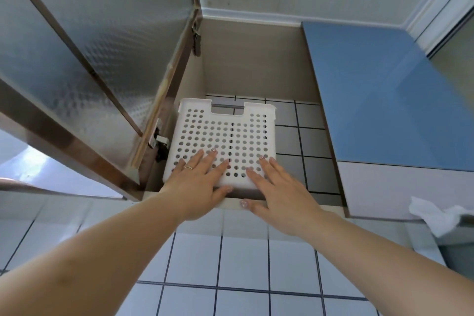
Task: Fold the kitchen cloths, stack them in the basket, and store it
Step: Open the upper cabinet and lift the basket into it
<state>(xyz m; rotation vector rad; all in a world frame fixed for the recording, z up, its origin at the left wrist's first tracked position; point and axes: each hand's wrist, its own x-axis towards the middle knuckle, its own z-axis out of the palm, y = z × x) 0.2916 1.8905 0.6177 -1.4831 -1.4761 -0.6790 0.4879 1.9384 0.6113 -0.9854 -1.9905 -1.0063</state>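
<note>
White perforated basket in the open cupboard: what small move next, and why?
Probably push the white perforated plastic basket further in. Left hand and right hand press flat on its near face, which sits near the cupboard's front edge; the glass door stands open.

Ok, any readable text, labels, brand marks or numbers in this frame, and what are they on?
None readable.
White perforated basket: plain, no label visible.
Open cabinet door and blue door: no markings.
Both hands, left and right, lie flat on the basket, hiding part of it.
</note>
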